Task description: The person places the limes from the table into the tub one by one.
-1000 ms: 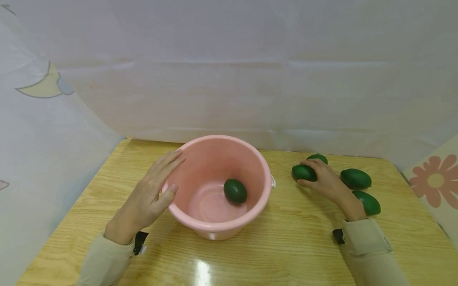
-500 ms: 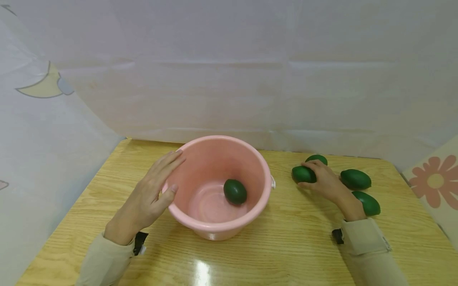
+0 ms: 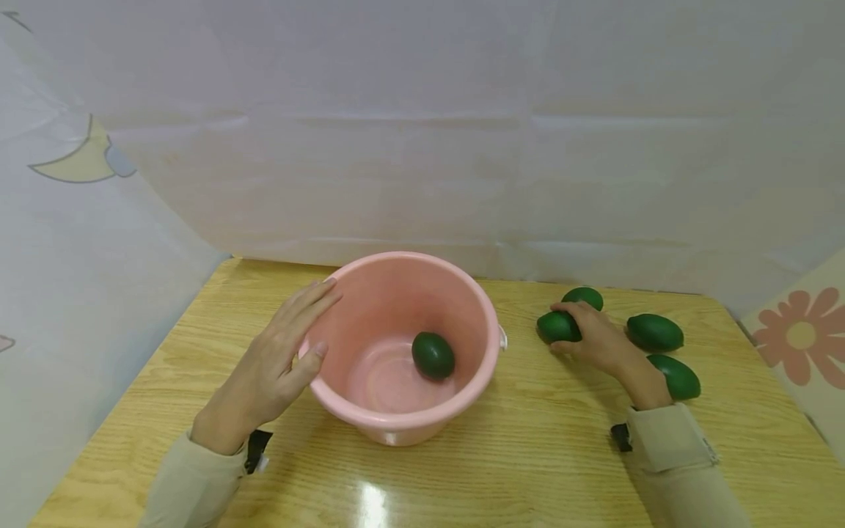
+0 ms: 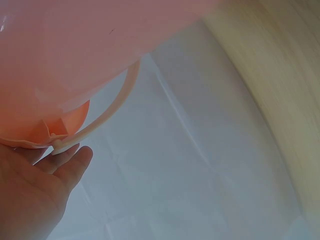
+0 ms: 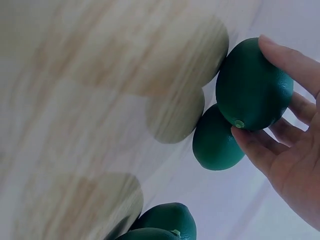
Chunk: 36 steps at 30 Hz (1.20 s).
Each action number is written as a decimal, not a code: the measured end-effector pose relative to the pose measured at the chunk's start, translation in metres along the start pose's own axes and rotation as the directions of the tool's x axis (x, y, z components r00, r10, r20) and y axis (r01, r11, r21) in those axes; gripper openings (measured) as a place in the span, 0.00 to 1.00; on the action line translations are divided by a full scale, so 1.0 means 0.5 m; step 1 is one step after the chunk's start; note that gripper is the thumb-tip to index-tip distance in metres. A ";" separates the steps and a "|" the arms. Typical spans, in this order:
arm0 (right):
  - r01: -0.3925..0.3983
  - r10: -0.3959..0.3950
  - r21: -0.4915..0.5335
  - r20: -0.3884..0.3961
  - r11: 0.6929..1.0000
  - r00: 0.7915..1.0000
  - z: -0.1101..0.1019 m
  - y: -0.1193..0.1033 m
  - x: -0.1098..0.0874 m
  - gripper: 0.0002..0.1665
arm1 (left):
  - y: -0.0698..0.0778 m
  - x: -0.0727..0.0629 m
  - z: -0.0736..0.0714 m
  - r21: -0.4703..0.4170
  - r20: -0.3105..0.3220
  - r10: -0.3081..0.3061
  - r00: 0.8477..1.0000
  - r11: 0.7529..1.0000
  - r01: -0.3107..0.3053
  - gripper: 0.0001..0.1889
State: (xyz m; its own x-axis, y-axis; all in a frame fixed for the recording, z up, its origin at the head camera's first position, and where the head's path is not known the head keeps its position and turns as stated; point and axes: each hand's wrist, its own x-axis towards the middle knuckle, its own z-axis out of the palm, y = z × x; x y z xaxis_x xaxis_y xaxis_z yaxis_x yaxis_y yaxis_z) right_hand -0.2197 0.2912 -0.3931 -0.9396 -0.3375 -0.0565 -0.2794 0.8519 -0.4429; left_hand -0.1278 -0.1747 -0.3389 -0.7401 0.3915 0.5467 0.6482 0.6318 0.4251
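A pink bucket (image 3: 404,421) stands on the table, with one dark green lemon-shaped fruit (image 3: 433,356) lying at its bottom. My left hand (image 3: 260,378) rests on the bucket's left rim with fairly straight fingers. In the left wrist view its fingertips lie beside the joint of the pale handle (image 4: 107,112). Right of the bucket, my right hand (image 3: 597,339) holds another green fruit (image 5: 255,82) between thumb and fingers, low at the tabletop. Just behind that one lies a similar fruit (image 3: 584,296), partly covered in the right wrist view.
Two more green fruits (image 3: 655,333) lie to the right of my right hand, the nearer one partly behind my wrist. The wooden table (image 3: 515,462) backs onto a pale sheet (image 3: 409,169), which also hangs at both sides.
Very little differs. My right hand's fingers have shifted slightly on the fruit, which stays in about the same place. The left hand and the bucket stay put.
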 end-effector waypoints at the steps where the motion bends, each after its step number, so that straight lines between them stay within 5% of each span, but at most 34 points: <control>1: 0.001 -0.001 -0.005 0.002 1.000 1.000 0.000 0.000 -0.001 0.41 | 0.000 0.000 0.000 0.000 0.000 0.000 1.000 1.000 0.000 0.32; 36: 0.115 -0.113 0.008 -0.137 0.993 0.984 -0.019 -0.064 -0.070 0.40 | -0.001 0.001 0.001 0.000 -0.008 0.020 1.000 1.000 -0.020 0.32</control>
State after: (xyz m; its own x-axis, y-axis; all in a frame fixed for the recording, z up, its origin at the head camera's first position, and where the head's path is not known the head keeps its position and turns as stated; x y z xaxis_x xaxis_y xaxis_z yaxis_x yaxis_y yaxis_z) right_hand -0.1797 0.2795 -0.3686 -0.9203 -0.3733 0.1168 -0.3838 0.8042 -0.4539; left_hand -0.1286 -0.1746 -0.3392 -0.7257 0.3982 0.5610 0.6626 0.6239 0.4144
